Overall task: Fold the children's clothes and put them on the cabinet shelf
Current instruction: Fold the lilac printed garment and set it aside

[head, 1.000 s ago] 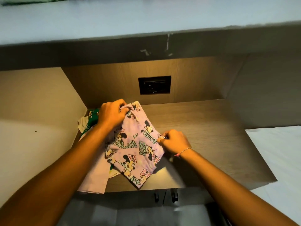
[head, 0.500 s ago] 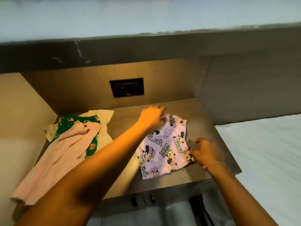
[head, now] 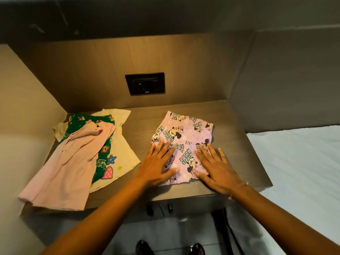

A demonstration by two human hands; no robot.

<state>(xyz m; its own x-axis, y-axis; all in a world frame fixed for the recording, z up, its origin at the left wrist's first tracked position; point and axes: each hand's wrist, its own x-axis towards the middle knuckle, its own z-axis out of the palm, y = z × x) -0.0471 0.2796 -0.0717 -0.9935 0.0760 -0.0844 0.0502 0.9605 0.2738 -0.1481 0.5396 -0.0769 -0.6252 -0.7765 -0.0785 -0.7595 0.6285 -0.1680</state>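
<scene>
A lilac garment printed with cartoon mice [head: 184, 137] lies flat on the right half of the wooden shelf [head: 237, 144]. My left hand [head: 156, 166] rests palm down on its near left part, fingers spread. My right hand [head: 215, 168] presses flat on its near right part, also with fingers apart. Neither hand grips the cloth. On the left of the shelf lies a loose pile: a pink garment [head: 68, 168] on top, a green printed one [head: 103, 153] under it, and a cream T-shirt [head: 121, 150] at the bottom.
A black wall socket [head: 145, 83] sits in the back panel above the shelf. A side wall [head: 22, 111] closes the shelf on the left. A bed with a white sheet [head: 298, 172] lies to the right. The pink garment overhangs the shelf's front edge.
The lilac garment was carried from the pile on the left to the right half of the shelf and laid down. Both hands let go of it and now lie flat on it.
</scene>
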